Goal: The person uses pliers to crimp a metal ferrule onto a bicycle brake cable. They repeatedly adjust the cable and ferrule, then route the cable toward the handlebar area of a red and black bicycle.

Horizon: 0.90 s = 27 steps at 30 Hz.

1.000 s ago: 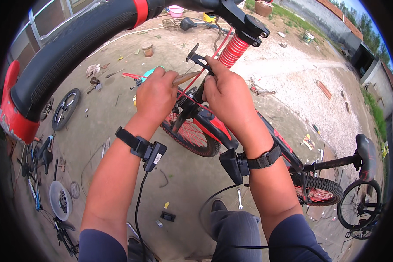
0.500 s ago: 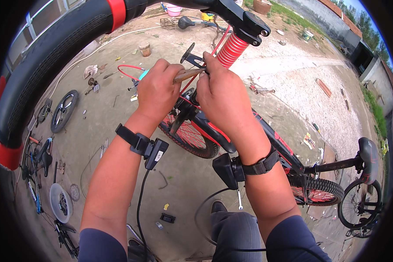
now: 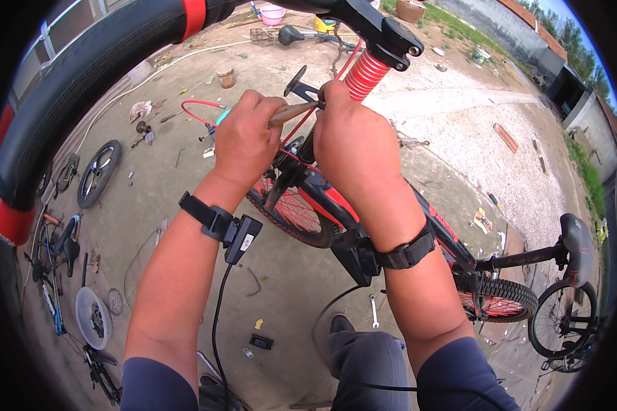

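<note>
A brown tapered tool [image 3: 291, 114], by its look a pair of rusty pliers, sticks out of my closed left hand [image 3: 248, 133]. Its tip meets the fingertips of my right hand [image 3: 355, 133], which pinch a black bracket [image 3: 300, 85] with a flat plate at its far end. A thin red cable [image 3: 299, 128] passes down between the hands. Both hands are in front of the bicycle's red-ringed head stack [image 3: 367, 74], under the black stem [image 3: 384, 38]. My right fingers hide where tool and bracket meet.
The black handlebar [image 3: 89, 75] arches across the upper left. Below my hands are the red-spoked front wheel [image 3: 296, 212] and the black-and-red frame. A wrench [image 3: 373, 312] lies by my foot. A loose wheel [image 3: 99, 174], a white bowl [image 3: 92, 316] and bicycle parts lie left.
My right hand has turned, and its wrist has shifted slightly up and right. The wrench on the ground now shows fully. My left hand has hardly moved, still gripping the tool.
</note>
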{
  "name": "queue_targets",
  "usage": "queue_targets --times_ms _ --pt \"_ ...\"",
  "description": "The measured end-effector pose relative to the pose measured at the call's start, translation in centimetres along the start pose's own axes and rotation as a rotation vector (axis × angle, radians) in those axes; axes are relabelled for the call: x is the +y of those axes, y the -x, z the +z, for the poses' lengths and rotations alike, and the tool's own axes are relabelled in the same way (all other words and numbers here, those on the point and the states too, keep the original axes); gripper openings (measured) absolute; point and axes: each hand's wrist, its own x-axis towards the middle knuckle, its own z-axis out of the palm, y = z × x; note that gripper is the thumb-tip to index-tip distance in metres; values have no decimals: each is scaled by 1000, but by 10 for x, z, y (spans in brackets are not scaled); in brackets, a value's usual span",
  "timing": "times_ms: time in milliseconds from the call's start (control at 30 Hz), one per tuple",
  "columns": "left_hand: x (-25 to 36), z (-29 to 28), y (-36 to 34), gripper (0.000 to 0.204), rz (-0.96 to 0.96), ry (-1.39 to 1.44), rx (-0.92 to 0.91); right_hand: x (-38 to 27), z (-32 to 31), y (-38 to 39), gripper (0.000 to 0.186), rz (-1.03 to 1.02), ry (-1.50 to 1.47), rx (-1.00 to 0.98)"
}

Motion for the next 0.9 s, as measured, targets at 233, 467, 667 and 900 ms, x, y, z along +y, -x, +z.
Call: queue_targets --times_ms 233,467,667,900 --pt "2 -5 -5 27 -1 27 -2 -1 -4 -2 23 -17 29 -42" --pt "11 4 -5 19 -36 152 3 9 -13 -9 26 -132 184 -132" --pt "22 14 -1 14 -143 290 35 20 -16 6 40 -133 106 70" --pt "24 20 -4 16 -234 369 7 18 -37 -5 47 -220 284 44"
